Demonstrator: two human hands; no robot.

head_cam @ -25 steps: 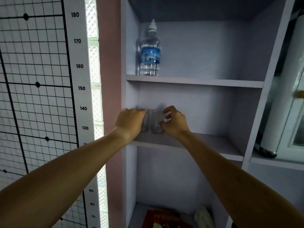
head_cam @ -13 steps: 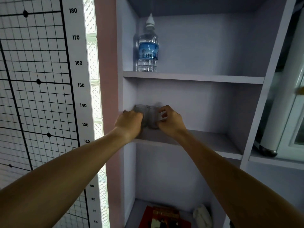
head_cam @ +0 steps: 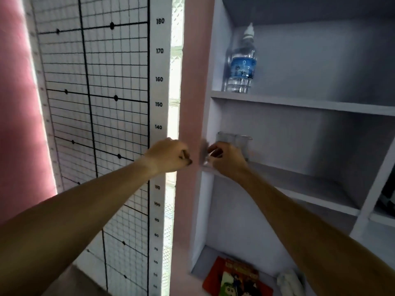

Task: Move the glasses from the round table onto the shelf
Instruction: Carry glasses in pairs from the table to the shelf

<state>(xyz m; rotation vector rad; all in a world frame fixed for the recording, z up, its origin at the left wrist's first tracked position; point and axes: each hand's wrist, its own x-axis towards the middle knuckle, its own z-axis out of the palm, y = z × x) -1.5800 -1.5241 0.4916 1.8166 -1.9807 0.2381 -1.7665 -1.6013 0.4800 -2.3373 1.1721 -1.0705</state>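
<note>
Two clear glasses stand side by side at the left end of the middle shelf (head_cam: 299, 182): one (head_cam: 224, 137) against the side wall, the other (head_cam: 244, 144) just to its right. My right hand (head_cam: 226, 161) hovers at the shelf's front edge in front of the glasses, hiding their lower parts; its fingers are loosely apart and hold nothing. My left hand (head_cam: 168, 155) is outside the shelf unit, left of its side panel, with its fingers curled in and nothing in them.
A water bottle (head_cam: 242, 67) stands on the shelf above. A red book (head_cam: 235, 278) and a white cloth (head_cam: 288, 283) lie on the bottom shelf. A height chart (head_cam: 96, 103) covers the wall to the left, beside a pink pillar (head_cam: 192, 92).
Both hands have let go of the glasses, which now stand on the middle shelf. My left hand has pulled back out to the left. The view has swung to the left.
</note>
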